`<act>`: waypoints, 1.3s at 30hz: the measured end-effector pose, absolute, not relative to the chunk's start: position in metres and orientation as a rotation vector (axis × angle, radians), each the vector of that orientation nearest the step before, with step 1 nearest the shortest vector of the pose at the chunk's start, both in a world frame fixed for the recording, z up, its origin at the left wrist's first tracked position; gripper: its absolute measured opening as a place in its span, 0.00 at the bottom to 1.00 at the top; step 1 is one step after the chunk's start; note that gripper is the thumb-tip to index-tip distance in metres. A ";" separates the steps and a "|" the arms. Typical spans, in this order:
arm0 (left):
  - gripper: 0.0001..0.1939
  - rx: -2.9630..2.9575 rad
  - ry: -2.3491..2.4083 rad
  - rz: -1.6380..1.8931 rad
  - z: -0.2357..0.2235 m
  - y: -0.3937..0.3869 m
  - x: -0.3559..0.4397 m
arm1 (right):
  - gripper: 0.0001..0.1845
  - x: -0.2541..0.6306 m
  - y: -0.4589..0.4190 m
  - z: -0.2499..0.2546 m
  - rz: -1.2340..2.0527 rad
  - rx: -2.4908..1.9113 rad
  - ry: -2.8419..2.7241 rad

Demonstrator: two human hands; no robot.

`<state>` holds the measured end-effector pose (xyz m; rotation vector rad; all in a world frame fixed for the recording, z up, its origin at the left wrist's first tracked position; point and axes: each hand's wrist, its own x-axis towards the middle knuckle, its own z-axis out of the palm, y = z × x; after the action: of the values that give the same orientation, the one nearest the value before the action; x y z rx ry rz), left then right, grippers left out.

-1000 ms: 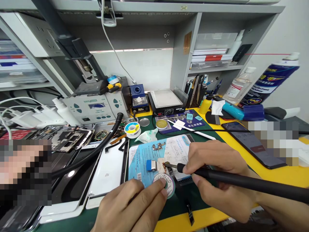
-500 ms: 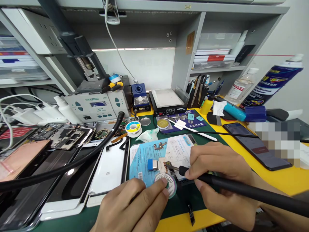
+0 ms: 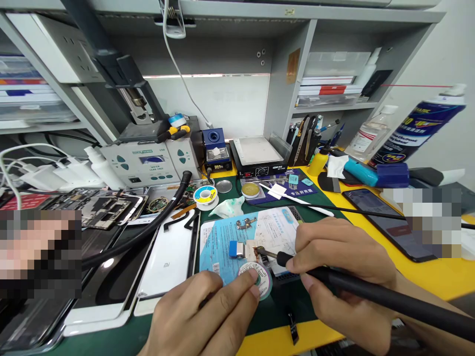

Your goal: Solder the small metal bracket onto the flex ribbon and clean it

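Note:
In the head view my right hand (image 3: 345, 262) grips a black soldering iron (image 3: 378, 291) like a pen. The iron's tip rests by a small metal and copper-coloured part with a blue tab (image 3: 234, 249), which lies on a blue and white printed card (image 3: 218, 232). The fingers of my left hand (image 3: 202, 311) close over a small round spool (image 3: 265, 283) marked 2.0, apparently solder wick, just in front of that part. My left thumb is hidden. Farther up the card sits a small circuit piece (image 3: 246, 224).
White-backed phone (image 3: 168, 257) and other phone parts lie left, crossed by a black hose (image 3: 148, 232). A solder spool (image 3: 205, 196), flux tin (image 3: 250, 190) and heating plate (image 3: 260, 151) stand behind the card. A dark phone (image 3: 386, 222) lies right, near a spray can (image 3: 419, 128).
Very little differs. The spool under my left fingers and the iron in my right hand have shifted only slightly; both hands keep their hold.

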<state>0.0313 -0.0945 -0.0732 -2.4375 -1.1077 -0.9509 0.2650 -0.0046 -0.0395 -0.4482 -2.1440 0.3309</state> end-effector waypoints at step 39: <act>0.09 -2.437 -1.060 -0.985 -0.070 -0.087 0.034 | 0.15 0.269 -0.006 -0.047 0.362 -0.528 -2.202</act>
<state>0.0342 -0.0865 -0.0705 -2.4367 -1.0603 -0.9852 0.2690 -0.0057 -0.0467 -0.5279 -2.2024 0.3622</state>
